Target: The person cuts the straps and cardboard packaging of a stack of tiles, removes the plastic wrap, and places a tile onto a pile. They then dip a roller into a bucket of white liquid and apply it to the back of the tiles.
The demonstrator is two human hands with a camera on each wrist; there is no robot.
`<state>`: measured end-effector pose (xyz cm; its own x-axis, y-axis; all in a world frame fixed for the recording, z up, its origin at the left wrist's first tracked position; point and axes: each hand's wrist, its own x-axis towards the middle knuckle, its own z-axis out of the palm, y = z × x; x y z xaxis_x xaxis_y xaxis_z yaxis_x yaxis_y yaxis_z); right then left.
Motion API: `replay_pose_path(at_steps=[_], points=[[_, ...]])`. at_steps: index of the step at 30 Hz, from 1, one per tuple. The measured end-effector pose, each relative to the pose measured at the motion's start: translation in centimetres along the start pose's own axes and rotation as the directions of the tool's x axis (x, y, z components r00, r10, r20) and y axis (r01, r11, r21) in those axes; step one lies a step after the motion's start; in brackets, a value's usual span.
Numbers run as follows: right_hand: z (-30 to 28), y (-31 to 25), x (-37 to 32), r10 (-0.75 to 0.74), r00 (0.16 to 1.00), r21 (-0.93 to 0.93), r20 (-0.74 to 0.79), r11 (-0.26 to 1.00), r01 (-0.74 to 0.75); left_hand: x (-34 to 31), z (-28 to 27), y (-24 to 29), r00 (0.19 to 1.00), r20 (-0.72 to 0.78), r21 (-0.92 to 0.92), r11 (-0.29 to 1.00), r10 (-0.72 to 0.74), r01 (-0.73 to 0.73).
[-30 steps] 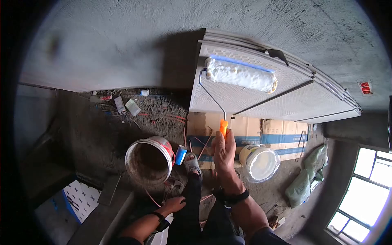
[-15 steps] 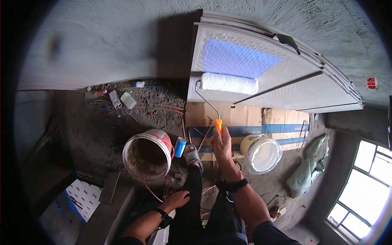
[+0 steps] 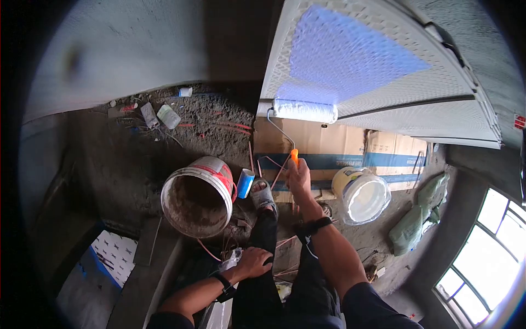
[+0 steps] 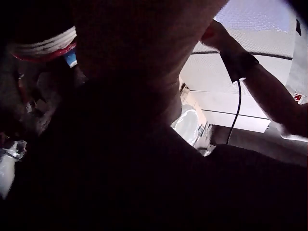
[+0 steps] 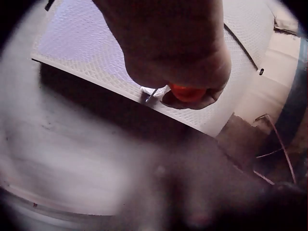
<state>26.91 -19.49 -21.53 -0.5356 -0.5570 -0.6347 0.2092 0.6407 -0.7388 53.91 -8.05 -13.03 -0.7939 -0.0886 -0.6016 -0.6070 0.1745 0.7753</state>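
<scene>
My right hand (image 3: 299, 176) grips the orange handle (image 5: 187, 92) of a paint roller (image 3: 304, 110). The roller's white, wet-looking sleeve lies against the bottom edge of a white textured panel (image 3: 383, 90), the front one of a stack leaning on the wall. Above the sleeve, a bluish-lilac wet patch (image 3: 350, 52) covers part of the panel's left side. My left hand (image 3: 255, 262) rests on my left thigh near the knee, its fingers relaxed. In the left wrist view that hand is dark, and the right hand shows at the upper right.
Flattened cardboard (image 3: 307, 140) lies beneath the panels. A tub of white stuff (image 3: 366, 198) stands right of my right hand, a dirty bucket (image 3: 198, 200) to the left. Beside my foot is a blue-and-white roll (image 3: 246, 183). A green sack (image 3: 419, 216) lies by the window; rubble covers the floor.
The roller has moved down the panel to its bottom edge, and the lilac patch has grown behind it. My right hand keeps its grip; the left stays on the leg. The view has tilted downward.
</scene>
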Motion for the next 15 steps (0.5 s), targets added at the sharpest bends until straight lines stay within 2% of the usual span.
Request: replay_pose_path(at_steps=[1, 6, 9, 12, 15], points=[[-0.1, 0.5, 0.5, 0.080, 0.997, -0.032, -0.001, 0.996, -0.080, 0.4, -0.5, 0.0, 0.999, -0.037, -0.021, 1.000, -0.015, 0.014], [1.9, 4.6, 3.8, 0.086, 0.996, -0.059, -0.029, 0.994, -0.088, 1.6, -2.7, 0.3, 0.988, -0.123, -0.103, 0.992, -0.089, 0.076], [3.3, 7.6, 6.2, 0.077, 0.996, -0.062, -0.045, 0.995, -0.079, 1.8, -3.0, -0.4, 0.968, -0.242, -0.152, 0.988, -0.070, 0.033], [4.7, 12.1, 9.6, 0.121, 0.991, -0.074, -0.052, 0.989, -0.125, 1.9, -3.2, -1.8, 0.973, -0.218, -0.169, 0.985, -0.080, 0.043], [5.3, 13.2, 11.0, 0.170, 0.984, -0.089, -0.060, 0.981, -0.175, 1.9, -3.5, -2.4, 0.964, -0.250, -0.184, 0.982, -0.087, 0.041]])
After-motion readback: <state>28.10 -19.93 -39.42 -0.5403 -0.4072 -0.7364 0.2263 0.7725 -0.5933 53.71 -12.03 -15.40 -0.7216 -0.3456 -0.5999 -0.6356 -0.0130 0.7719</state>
